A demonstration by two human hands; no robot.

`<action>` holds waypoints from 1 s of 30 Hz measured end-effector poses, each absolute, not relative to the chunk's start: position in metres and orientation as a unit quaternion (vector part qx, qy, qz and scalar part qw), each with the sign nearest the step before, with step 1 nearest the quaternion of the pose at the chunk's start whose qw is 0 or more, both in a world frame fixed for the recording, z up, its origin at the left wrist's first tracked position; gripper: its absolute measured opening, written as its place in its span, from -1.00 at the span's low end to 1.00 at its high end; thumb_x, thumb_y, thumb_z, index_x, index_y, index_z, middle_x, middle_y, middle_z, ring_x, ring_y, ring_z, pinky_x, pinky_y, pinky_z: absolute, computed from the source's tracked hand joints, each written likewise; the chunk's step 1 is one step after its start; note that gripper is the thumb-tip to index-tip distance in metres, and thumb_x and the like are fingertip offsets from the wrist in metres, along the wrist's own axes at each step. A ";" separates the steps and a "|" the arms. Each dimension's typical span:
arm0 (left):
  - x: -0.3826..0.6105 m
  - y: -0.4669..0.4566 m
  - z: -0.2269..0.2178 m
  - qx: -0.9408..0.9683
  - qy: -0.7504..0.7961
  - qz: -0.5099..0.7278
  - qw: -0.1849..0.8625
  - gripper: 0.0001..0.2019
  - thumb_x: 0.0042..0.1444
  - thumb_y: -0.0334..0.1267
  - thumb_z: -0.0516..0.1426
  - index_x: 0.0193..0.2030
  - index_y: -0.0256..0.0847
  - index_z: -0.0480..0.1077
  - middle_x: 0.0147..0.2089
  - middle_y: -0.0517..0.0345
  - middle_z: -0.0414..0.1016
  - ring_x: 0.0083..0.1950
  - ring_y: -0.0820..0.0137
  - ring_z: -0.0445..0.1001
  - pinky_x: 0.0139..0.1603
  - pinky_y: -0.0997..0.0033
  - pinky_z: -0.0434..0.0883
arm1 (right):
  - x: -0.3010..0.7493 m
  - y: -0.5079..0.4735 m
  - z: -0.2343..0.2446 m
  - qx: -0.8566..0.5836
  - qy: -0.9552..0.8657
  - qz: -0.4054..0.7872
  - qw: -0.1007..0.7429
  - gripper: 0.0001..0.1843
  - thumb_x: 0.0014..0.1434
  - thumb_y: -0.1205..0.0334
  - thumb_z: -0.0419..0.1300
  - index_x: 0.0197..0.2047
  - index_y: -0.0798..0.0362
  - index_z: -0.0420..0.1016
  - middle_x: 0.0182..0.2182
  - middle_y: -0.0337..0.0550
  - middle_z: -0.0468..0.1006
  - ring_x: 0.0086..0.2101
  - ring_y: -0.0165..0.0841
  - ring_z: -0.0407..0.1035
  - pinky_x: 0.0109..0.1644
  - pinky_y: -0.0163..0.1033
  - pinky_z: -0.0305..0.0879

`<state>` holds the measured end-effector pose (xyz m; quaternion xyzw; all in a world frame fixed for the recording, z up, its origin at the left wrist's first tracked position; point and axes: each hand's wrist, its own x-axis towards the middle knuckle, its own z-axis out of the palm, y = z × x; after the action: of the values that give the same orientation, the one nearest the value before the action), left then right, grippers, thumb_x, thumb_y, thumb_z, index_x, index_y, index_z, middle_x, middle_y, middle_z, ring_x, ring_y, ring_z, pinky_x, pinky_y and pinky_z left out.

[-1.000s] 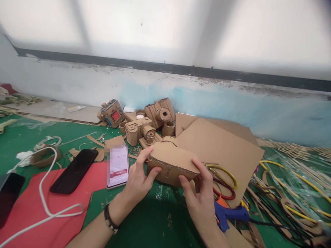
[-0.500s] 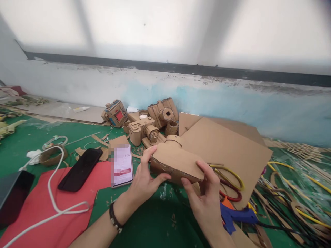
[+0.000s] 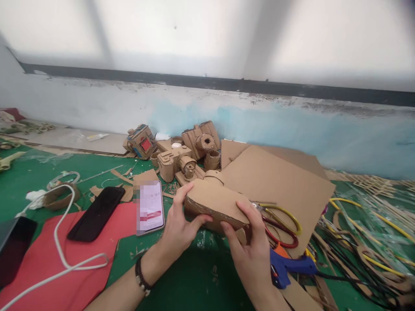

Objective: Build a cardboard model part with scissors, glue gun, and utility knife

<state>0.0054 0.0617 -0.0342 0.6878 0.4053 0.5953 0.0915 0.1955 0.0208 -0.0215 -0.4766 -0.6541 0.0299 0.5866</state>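
Both my hands hold a flat brown cardboard piece (image 3: 215,201) with a rounded outline, low over the green mat (image 3: 181,280). My left hand (image 3: 178,231) grips its left end, thumb under and fingers on top. At the right end my right hand (image 3: 251,248) pinches its near edge. A small cardboard ring sits on the far side of the piece.
Several cardboard model cameras (image 3: 177,151) stand by the wall. A lit phone (image 3: 149,206), a dark phone (image 3: 96,213), a white cable (image 3: 60,246) and red paper (image 3: 42,268) lie left. Big cardboard sheets (image 3: 279,181), scissors (image 3: 280,222) and a blue glue gun (image 3: 287,268) lie right.
The cardboard piece has tipped flatter between my hands, and my left fingers have shifted along its left end. The view swayed slightly.
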 end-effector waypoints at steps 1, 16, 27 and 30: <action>0.005 0.062 -0.034 0.690 0.407 0.592 0.090 -0.26 0.38 0.11 0.30 0.55 0.01 0.11 0.42 -0.16 0.44 0.42 0.03 0.51 0.36 0.01 0.53 | 0.194 0.021 -0.021 -0.477 -0.652 0.029 0.589 -0.56 0.45 0.13 0.33 0.34 -0.18 0.46 0.27 0.00 0.53 0.22 -0.07 0.51 0.21 0.06 0.55; 0.007 0.060 -0.039 0.674 0.420 0.599 0.107 -0.29 0.38 0.09 0.30 0.53 0.02 0.15 0.44 -0.15 0.44 0.42 0.02 0.51 0.34 0.01 0.52 | 0.188 0.018 -0.020 -0.486 -0.656 -0.012 0.578 -0.52 0.46 0.18 0.31 0.39 -0.17 0.40 0.28 0.05 0.52 0.22 -0.09 0.52 0.17 -0.01 0.58; 0.007 0.065 -0.043 0.635 0.416 0.620 0.201 -0.12 0.21 0.21 0.40 0.54 0.03 0.15 0.48 -0.14 0.39 0.45 -0.02 0.49 0.38 0.00 0.51 | 0.195 0.021 -0.013 -0.462 -0.677 -0.039 0.572 -0.47 0.45 0.24 0.32 0.42 -0.15 0.39 0.26 0.04 0.55 0.21 -0.10 0.55 0.12 -0.03 0.67; 0.003 0.068 -0.038 0.621 0.398 0.623 0.261 0.12 0.08 0.34 0.42 0.62 0.01 0.00 0.52 -0.22 0.33 0.50 -0.08 0.43 0.46 -0.05 0.44 | 0.195 0.020 -0.007 -0.423 -0.693 -0.048 0.582 -0.38 0.44 0.34 0.32 0.48 -0.18 0.34 0.28 0.01 0.52 0.26 -0.13 0.51 0.19 -0.05 0.64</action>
<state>0.0027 0.0678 -0.0376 0.6210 0.3977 0.6231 0.2608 0.1948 0.0199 -0.0067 -0.4233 -0.6931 -0.0476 0.5815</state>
